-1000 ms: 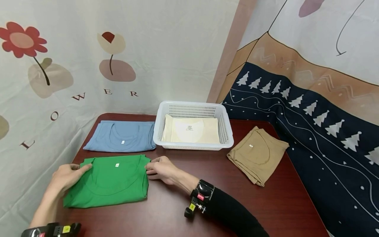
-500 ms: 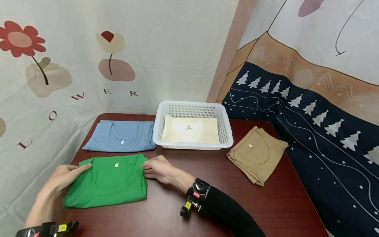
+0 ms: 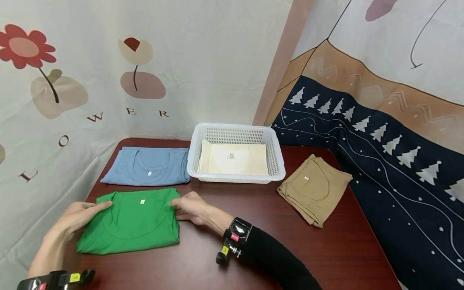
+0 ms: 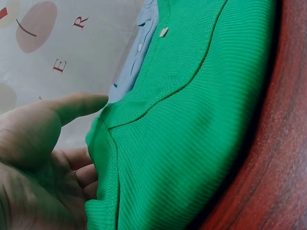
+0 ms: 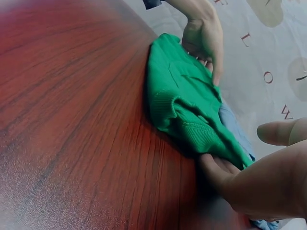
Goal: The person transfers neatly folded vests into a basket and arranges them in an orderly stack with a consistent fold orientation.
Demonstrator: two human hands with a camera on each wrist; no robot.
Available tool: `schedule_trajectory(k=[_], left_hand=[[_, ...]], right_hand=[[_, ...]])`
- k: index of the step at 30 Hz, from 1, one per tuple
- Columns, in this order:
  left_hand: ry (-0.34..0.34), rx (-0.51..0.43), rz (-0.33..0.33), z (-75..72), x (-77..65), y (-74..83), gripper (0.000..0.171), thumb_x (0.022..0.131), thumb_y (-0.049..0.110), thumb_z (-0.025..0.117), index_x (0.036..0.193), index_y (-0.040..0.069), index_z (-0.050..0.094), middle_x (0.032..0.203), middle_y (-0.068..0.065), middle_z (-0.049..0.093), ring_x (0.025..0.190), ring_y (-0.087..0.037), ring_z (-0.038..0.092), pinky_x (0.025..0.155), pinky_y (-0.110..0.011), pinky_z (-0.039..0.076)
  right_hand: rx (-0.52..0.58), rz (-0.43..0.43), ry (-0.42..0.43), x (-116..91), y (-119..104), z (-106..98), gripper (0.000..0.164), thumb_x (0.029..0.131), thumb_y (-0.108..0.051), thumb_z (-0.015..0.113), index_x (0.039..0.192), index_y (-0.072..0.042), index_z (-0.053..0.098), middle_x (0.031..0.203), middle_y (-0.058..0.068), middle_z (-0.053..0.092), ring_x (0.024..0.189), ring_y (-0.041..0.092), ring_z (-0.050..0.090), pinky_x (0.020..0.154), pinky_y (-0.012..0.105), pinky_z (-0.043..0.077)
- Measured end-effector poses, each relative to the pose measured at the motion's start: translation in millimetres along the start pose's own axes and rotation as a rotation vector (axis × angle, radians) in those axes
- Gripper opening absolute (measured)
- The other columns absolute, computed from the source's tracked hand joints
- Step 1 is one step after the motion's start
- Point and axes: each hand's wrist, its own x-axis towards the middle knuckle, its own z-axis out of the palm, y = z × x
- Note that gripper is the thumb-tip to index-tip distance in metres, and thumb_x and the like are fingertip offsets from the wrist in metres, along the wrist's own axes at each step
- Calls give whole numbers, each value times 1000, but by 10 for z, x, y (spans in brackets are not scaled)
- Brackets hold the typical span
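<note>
A folded green shirt with a small white neck label lies on the table's left side. My left hand grips its left edge, thumb over the cloth and fingers tucked behind the edge in the left wrist view. At the opposite edge, my right hand has its fingers slipped under the cloth, their tips hidden. In the right wrist view, the right thumb stands raised apart from the green fabric. Just behind lies a folded blue shirt.
A white slotted basket stands at the back middle with a folded cream garment inside. To the right, a folded tan shirt lies at an angle near the edge of the dark red table. Printed curtains hang behind.
My right hand has moved left, farther over the green shirt's right edge. The shirt has shifted slightly left. My left hand keeps its place at the left edge.
</note>
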Motion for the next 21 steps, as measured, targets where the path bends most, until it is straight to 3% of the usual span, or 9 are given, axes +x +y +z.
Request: schedule_trajectory(k=[5, 13, 15, 21], left_hand=[[-5, 10, -1, -11, 18, -14, 58, 113, 63, 57, 71, 25, 42, 63, 14, 36, 68, -6, 53, 70, -26, 49], [10, 77, 26, -19, 43, -29, 54, 114, 60, 56, 82, 18, 64, 80, 8, 51, 84, -9, 56, 76, -27, 52], [11, 79, 32, -17, 40, -27, 53, 115, 59, 55, 82, 18, 64, 83, 7, 53, 85, -9, 56, 76, -26, 52], [9, 26, 38, 4, 22, -41, 56, 116, 54, 57, 72, 23, 41, 65, 11, 35, 66, -8, 47, 69, -27, 44]], right_hand=[[-117, 13, 34, 29, 19, 55, 13, 98, -14, 85, 100, -2, 81, 97, 6, 80, 82, 16, 78, 86, 37, 71], [-233, -41, 109, 51, 69, 110, 18, 98, -16, 87, 87, -8, 76, 80, -1, 72, 70, 11, 73, 72, 32, 70], [-262, -55, 134, 46, 72, 121, 20, 98, -15, 88, 85, -7, 75, 81, -1, 70, 70, 12, 73, 70, 32, 69], [-317, -84, 186, 38, 74, 152, 27, 98, -10, 88, 80, -8, 69, 83, 1, 69, 70, 15, 77, 65, 30, 68]])
